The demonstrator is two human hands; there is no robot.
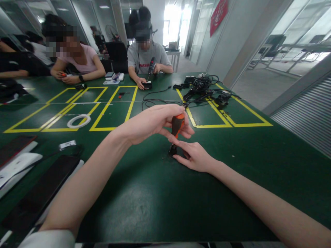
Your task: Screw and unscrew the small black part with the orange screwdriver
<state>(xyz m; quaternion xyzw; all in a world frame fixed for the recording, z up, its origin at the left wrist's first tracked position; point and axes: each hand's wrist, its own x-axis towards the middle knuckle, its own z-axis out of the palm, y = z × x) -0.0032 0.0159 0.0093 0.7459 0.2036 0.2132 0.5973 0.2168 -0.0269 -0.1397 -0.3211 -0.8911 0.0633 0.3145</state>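
Note:
In the head view, my left hand (168, 119) is wrapped around the top of an orange and black screwdriver (178, 124), which stands nearly upright with its tip down. Below it, a small black part (172, 151) rests on the green table. My right hand (193, 155) pinches around that black part and the lower end of the screwdriver, its thumb and index finger touching there. The fingers partly cover the black part, so its exact kind does not show, nor does the screwdriver's tip.
Black cables (203, 86) lie heaped at the back right. A white tape roll (79, 121) sits among yellow tape outlines. Phones and power banks (43, 189) are at the left. Across the table, a co-worker holds a power drill (152, 65) over a black box; another person sits at left.

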